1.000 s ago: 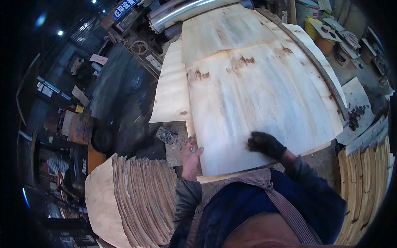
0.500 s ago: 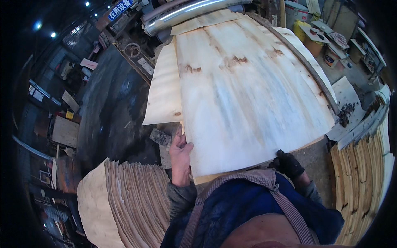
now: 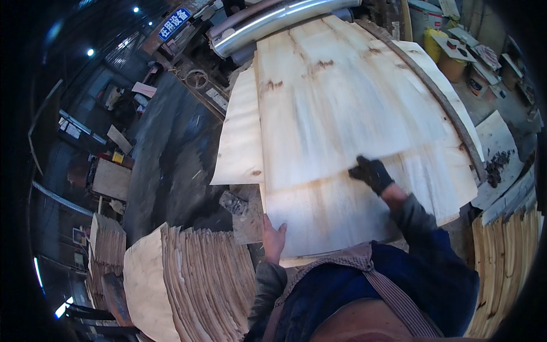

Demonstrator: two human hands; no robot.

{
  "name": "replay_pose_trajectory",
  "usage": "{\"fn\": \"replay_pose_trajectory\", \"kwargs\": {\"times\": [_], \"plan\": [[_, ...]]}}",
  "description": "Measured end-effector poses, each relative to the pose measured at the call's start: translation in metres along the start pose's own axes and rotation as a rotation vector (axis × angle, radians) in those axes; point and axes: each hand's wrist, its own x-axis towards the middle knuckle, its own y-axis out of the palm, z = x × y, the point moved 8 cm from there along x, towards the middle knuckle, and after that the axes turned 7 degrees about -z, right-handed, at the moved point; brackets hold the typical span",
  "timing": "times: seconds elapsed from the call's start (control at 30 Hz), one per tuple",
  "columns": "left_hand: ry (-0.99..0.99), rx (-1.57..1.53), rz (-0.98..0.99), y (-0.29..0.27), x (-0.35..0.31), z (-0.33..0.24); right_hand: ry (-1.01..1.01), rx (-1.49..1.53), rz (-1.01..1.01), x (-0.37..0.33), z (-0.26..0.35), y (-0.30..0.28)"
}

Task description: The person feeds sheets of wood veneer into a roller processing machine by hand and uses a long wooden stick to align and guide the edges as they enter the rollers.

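A large pale top veneer sheet (image 3: 342, 102) lies over a lower veneer sheet (image 3: 342, 216) on the bench in front of me. My right hand (image 3: 371, 172), in a black glove, grips the near edge of the top sheet, well out from my body. The top sheet's far end reaches the metal roller (image 3: 273, 17). My bare left hand (image 3: 274, 239) holds the near left corner of the lower sheet, thumb on top. A third, narrower sheet (image 3: 242, 142) sticks out on the left beneath them.
A thick stack of veneer sheets (image 3: 199, 279) stands at my lower left, and another stack (image 3: 501, 268) at my right. A yellow bucket (image 3: 436, 37) and small containers sit at the far right. Dark floor and machinery lie to the left.
My right hand has gone from the near edge by my body out forward, and the top sheet has slid away toward the roller. My left hand stays at the near left corner.
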Motion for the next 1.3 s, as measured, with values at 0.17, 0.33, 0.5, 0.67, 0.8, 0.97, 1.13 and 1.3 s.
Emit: {"fn": "replay_pose_trajectory", "kwargs": {"times": [0.17,0.33,0.5,0.67,0.8,0.97,1.13,1.3], "plan": [[-0.005,-0.142,0.037,0.011,0.003,0.015,-0.070,0.418,0.104,0.095,0.029,0.036],[-0.141,-0.605,0.153,0.011,0.010,0.025,0.203,0.374,0.325,0.060,-0.038,0.027],[-0.075,-0.701,0.244,-0.023,0.005,-0.040,0.372,0.216,0.257,-0.106,-0.068,0.006],[0.007,-0.600,0.211,-0.066,0.007,-0.096,0.373,0.126,0.171,-0.195,-0.090,-0.039],[-0.007,-0.919,0.320,-0.088,0.014,-0.100,0.442,0.269,0.006,-0.222,-0.110,-0.071],[-0.106,-1.043,0.315,-0.113,0.012,-0.103,0.203,0.248,0.039,-0.215,-0.088,-0.085],[-0.164,-0.892,0.309,-0.067,0.035,-0.048,0.249,0.008,-0.098,-0.195,-0.056,-0.052],[-0.223,-0.193,0.231,-0.033,0.017,-0.027,0.147,-0.070,-0.055,-0.112,-0.041,-0.041]]}}
